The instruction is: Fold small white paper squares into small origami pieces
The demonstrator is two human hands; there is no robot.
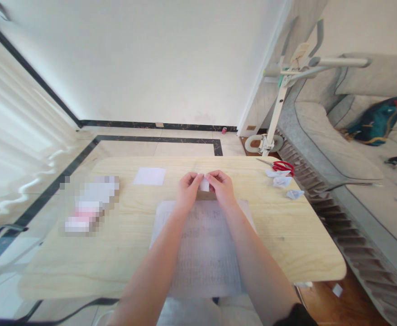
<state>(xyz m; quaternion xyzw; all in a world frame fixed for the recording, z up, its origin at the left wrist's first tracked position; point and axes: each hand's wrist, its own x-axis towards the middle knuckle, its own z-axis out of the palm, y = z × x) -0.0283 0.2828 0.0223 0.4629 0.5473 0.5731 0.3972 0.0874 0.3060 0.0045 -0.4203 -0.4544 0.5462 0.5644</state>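
Note:
Between my two hands is a small piece of white paper (204, 184), held above the far middle of the wooden table. My left hand (188, 188) pinches its left side near the top, thumb against the fingers. On the other side my right hand (221, 185) pinches it in the same way. Whether the paper has folds in it is too small to tell. Under my forearms lies a large translucent sheet (207, 244) with faint rows of marks. A flat stack of white paper (150, 176) rests to the left of my hands.
Red-handled scissors (283, 167) lie at the table's far right, beside several folded white paper pieces (281, 182). A blurred-out white and pink item (93, 203) is on the left of the table (133, 253). A grey sofa (320, 122) stands to the right.

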